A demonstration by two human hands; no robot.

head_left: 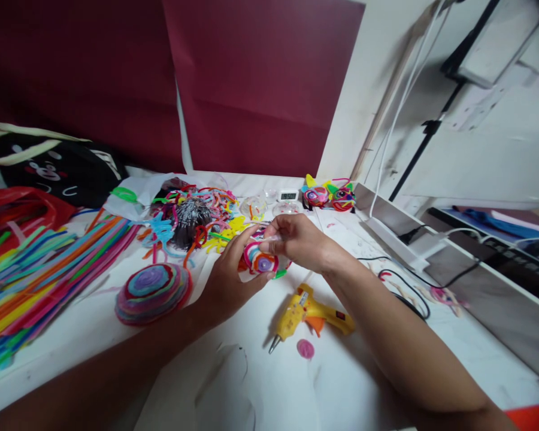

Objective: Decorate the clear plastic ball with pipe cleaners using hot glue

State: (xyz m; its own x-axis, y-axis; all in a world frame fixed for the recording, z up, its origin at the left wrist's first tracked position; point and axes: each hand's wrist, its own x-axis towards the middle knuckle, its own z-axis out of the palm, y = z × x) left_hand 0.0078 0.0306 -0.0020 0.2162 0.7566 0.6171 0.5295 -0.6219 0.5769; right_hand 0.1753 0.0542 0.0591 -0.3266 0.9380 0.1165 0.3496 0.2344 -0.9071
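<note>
My left hand [229,272] curls round a small craft piece of coiled pipe cleaners [263,264], with its thumb along the lower edge. Rings of purple, orange, white, blue and pink show on the piece, and a bit of green sticks out below. At its upper edge the fingers of my right hand [302,242] are pinched together; what lies between them is too small to make out. Below the hands a yellow glue gun [294,314] with an orange trigger rests on its side, its nozzle towards the lower left. Beside the nozzle is a flat pink disc [305,349].
Left of my hands stands a larger coiled dome [149,290]. Loose pipe cleaners [58,275] cover the table's left side, with a tangled heap [193,209] behind. At the back are a digital clock [288,196] and two colourful pieces [317,196]. A black cable [408,296] loops at right.
</note>
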